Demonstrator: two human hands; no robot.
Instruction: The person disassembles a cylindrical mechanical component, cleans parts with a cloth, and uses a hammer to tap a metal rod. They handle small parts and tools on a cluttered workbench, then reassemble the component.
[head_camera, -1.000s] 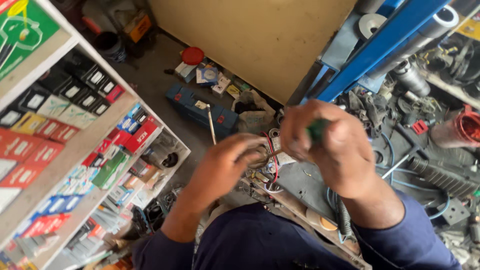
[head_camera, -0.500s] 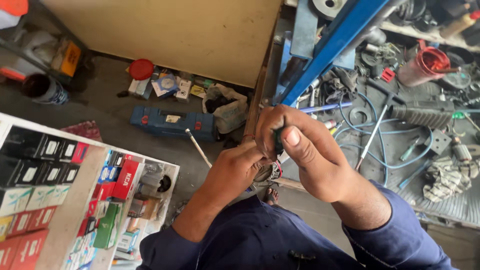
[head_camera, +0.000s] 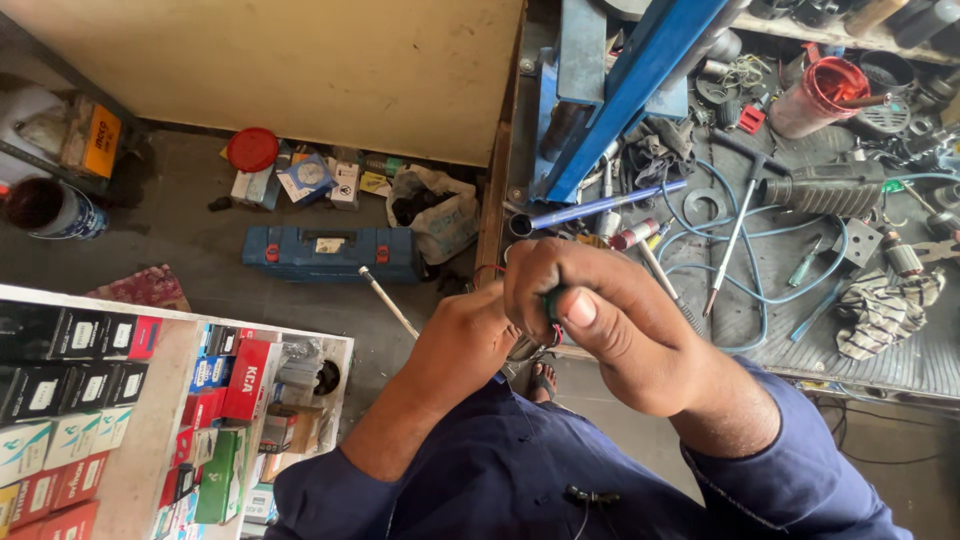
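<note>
Soft, even daylight fills the scene, with no hard glare. Shadows gather on the floor (head_camera: 200, 230) below the wall (darkest at the left corner). Focus is sharp throughout; straight lines bow slightly toward the edges.

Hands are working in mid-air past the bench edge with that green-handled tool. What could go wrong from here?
1. The right hand grips the green-handled tool close against the left hand, which holds a small part hidden behind the fingers; a slip could jab that hand.
2. The work hangs over the floor, beside the workbench, not on it; a dropped piece could fall near the blue tool case and the clutter there.
</note>
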